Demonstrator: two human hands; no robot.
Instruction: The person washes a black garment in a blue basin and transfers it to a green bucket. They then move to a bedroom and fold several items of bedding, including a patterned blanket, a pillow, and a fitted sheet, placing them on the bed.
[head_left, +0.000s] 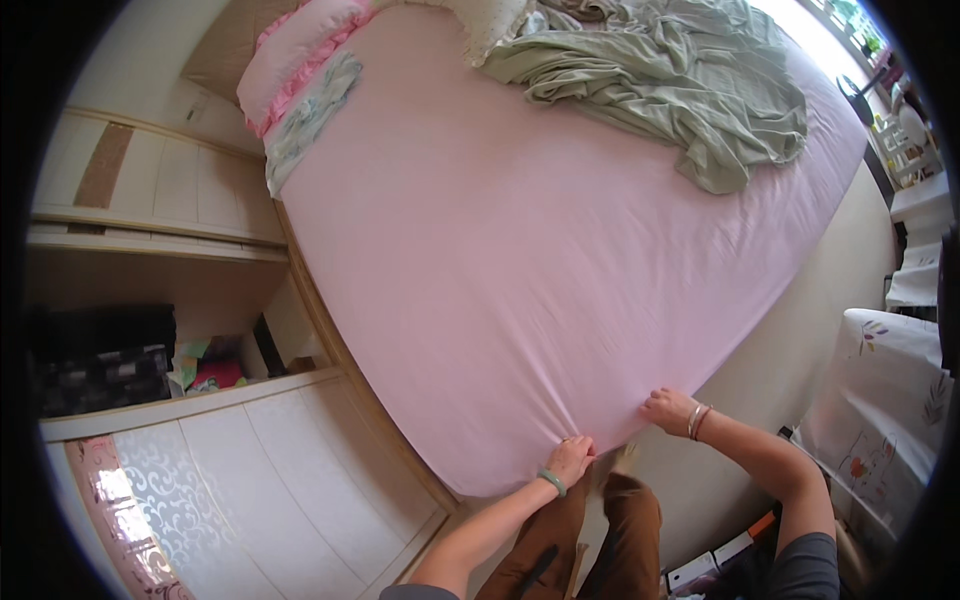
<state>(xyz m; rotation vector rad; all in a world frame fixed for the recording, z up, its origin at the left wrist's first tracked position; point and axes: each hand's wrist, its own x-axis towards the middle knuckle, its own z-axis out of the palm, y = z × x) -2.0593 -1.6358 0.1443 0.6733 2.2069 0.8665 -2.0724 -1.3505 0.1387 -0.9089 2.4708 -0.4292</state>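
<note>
Pink bed, green blanket, pale cupboards

The sheet (520, 270) was plain pale pink; the crumpled blanket (680, 95) on it was grey-green. The pillow (295, 55) was pink with a deeper pink frill, beside a cloth (310, 115) of white and pale blue-green. The cupboard doors (260, 470) were white with a swirl pattern. The trousers (600, 540) were brown, and the wrist bangle (552, 482) green.

Both arms stretched forward, left hand (571, 457) and right hand (668, 408) knuckles up, fingers curled down, bangles on both wrists.
</note>
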